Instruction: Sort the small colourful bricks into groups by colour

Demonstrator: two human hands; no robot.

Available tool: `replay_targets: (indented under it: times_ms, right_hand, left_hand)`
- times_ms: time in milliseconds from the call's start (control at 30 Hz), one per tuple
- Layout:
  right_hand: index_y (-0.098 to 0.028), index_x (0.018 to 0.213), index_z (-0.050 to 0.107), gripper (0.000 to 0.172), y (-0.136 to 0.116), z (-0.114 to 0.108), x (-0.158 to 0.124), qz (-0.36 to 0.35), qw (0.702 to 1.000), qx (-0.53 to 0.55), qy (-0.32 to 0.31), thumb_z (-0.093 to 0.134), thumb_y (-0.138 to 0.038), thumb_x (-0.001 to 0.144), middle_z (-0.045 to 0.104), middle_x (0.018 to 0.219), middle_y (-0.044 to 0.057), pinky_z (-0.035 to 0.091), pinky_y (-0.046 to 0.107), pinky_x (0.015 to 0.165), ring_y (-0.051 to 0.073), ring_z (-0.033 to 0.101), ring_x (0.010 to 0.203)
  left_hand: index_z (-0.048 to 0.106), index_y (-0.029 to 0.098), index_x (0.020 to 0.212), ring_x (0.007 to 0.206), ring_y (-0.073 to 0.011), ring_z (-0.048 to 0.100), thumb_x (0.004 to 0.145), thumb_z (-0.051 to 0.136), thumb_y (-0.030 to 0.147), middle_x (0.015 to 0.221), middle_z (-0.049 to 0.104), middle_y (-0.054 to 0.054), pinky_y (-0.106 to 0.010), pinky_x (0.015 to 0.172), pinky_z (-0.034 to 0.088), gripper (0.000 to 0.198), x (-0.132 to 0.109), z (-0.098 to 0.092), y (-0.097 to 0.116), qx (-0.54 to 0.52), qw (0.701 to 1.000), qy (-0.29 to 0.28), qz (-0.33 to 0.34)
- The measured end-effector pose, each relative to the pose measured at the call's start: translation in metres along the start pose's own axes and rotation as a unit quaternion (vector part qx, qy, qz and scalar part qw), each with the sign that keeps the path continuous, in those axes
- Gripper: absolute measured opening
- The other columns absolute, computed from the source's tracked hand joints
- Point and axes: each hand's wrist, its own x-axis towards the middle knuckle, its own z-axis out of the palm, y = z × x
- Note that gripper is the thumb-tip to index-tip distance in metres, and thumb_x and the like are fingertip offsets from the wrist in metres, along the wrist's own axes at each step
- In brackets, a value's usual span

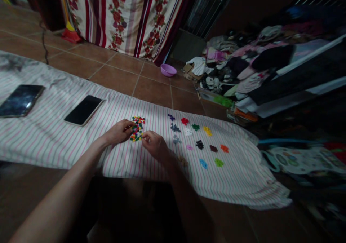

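Observation:
A patch of mixed small coloured pieces (138,120), too small to tell their kind, lies on the striped cloth (119,107) between my two hands. My left hand (118,132) rests at its left side, fingers bent and slightly apart, the tips touching the pieces. On the right side, the fingertips of my right hand (156,145) are pinched together at the patch's edge; whatever they hold is too small to make out. Further right, pieces sit in single-colour heaps, among them a red heap (184,121), a yellow heap (207,131), a black heap (199,144) and a blue heap (203,163).
Left on the cloth lie a phone (84,110) and a larger dark-screened device (21,100). Beyond the cloth's far edge are the tiled floor (121,73), a purple basin (168,70) and a red dustpan (70,35). Clothes (254,59) are piled at the right.

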Motion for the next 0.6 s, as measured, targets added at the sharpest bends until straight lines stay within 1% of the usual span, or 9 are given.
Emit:
replay_targets:
  times_ms: [233,333,467,600]
  right_hand:
    - [-0.02,0.083,0.058,0.017,0.019,-0.012,-0.005,0.004,0.996,-0.024,0.088,0.045,-0.011,0.077,0.058,0.076,0.001,0.045,0.025,0.068,0.014,0.055,0.068]
    - [-0.019,0.083,0.059,0.017,0.028,-0.02,-0.007,0.023,0.991,-0.034,0.124,0.046,-0.013,0.075,0.057,0.073,0.001,0.045,0.025,0.065,0.013,0.052,0.062]
    - [-0.019,0.082,0.061,0.016,0.036,-0.032,-0.011,0.052,0.986,-0.031,0.157,0.046,-0.017,0.076,0.058,0.072,0.001,0.046,0.025,0.063,0.013,0.053,0.061]
    - [-0.019,0.084,0.063,0.016,0.048,-0.049,-0.017,0.111,0.974,-0.012,0.197,0.049,-0.023,0.077,0.059,0.071,0.0,0.046,0.025,0.062,0.013,0.054,0.061]
  left_hand:
    - [0.063,0.016,0.114,0.087,-0.0177,0.064,0.086,0.043,0.033,0.109,0.066,-0.011,-0.03,0.078,0.051,0.039,0.003,0.002,-0.005,0.011,1.0,0.003,0.003]
    - [0.063,0.015,0.114,0.086,-0.0183,0.064,0.086,0.043,0.033,0.107,0.067,-0.011,-0.031,0.078,0.051,0.039,0.004,0.001,-0.003,0.017,1.0,-0.002,0.003]
    - [0.063,0.014,0.116,0.085,-0.0179,0.064,0.086,0.042,0.032,0.109,0.066,-0.012,-0.031,0.077,0.051,0.041,0.003,-0.003,0.001,0.029,1.0,-0.012,-0.003]
    - [0.064,0.014,0.115,0.085,-0.0173,0.064,0.085,0.042,0.032,0.109,0.066,-0.012,-0.029,0.076,0.05,0.041,0.002,-0.004,0.001,0.034,0.999,-0.014,0.003]
